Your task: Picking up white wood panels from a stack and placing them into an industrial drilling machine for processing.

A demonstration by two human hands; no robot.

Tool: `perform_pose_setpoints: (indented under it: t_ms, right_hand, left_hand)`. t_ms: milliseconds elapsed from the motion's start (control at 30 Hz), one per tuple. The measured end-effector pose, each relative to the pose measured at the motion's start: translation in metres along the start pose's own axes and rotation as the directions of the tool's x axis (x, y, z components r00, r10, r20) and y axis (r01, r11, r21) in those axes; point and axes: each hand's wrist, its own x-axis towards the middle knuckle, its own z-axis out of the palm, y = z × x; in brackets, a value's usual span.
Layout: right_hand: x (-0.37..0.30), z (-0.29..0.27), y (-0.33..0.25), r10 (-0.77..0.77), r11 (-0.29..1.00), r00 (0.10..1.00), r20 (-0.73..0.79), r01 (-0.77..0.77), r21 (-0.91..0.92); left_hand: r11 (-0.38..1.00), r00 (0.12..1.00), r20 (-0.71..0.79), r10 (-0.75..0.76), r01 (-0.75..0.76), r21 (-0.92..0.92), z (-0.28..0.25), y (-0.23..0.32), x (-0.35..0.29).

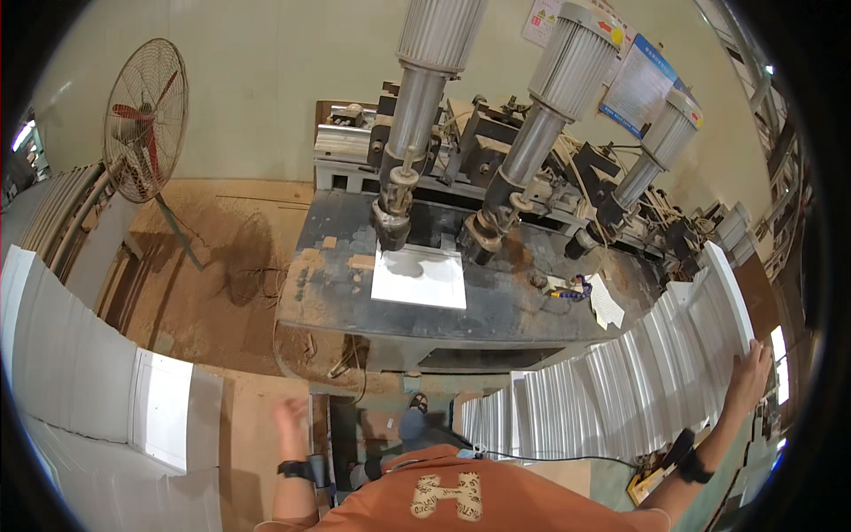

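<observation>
My right hand is at the near end of a white panel, the outermost of a long stack, with its fingers round the edge. Smeared by motion, my left hand is raised on the left, its fingers not clear; it appears to touch nothing. Another white panel lies flat on the dark machine table, its far edge beneath the first drilling head. White panels stand closely packed on edge at right.
Two more drilling heads lean over the table, where a paper sheet and a blue coiled hose lie. Stacked white panels fill the left. A caged fan stands behind, above a dusty floor.
</observation>
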Motion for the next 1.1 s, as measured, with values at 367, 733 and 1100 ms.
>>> perform_pose_setpoints:
  t_ms: [367,733,1100]
  right_hand:
    - [0.009,0.012,-0.009,-0.138,0.958,0.99,-0.031,0.142,0.249]
    - [0.061,-0.026,-0.094,-0.343,0.831,0.936,-0.077,0.34,0.441]
    - [-0.097,0.071,-0.422,-0.841,-0.025,0.52,-0.15,0.24,0.97]
  left_hand:
    - [0.01,0.376,0.889,0.262,-0.922,0.387,0.377,-0.058,0.016]
    - [-0.392,0.279,0.96,0.006,-0.883,0.259,0.345,-0.086,0.002]
    - [-0.326,0.125,0.99,0.063,-0.935,0.138,0.185,-0.022,-0.073]
